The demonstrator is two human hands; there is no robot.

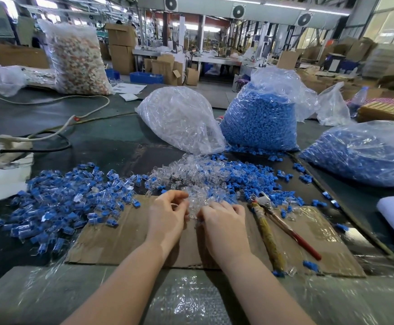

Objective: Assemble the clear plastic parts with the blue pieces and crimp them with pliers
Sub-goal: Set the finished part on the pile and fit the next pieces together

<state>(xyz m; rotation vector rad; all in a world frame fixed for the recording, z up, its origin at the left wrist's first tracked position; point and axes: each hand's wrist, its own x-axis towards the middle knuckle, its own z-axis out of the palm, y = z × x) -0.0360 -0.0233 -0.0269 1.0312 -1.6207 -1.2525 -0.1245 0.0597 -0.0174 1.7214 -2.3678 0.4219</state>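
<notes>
Nearest, both hands meet over the near edge of the cardboard sheet (111, 242): the left hand (168, 216) has its fingers curled in, pinching what looks like a clear plastic part, and the right hand (224, 221) lies knuckles-up with fingertips bent into the same cluster of clear parts (191, 179); what exactly it grips I cannot tell. The clear pieces are hard to tell apart against each other, so a likely slip is picking up two at once or seating a blue piece crooked, which the crimp would then lock in. The pliers (268, 221) lie just right of the right hand, untouched, handles toward the person, with loose blue pieces (245, 179) scattered around their jaws that could be nudged off the sheet when reaching. To the left sits a heap of assembled pieces (62, 200). Farther back stand a bag of clear parts (182, 118) and two bags of blue pieces (259, 120), with cables (50, 137) at far left.
</notes>
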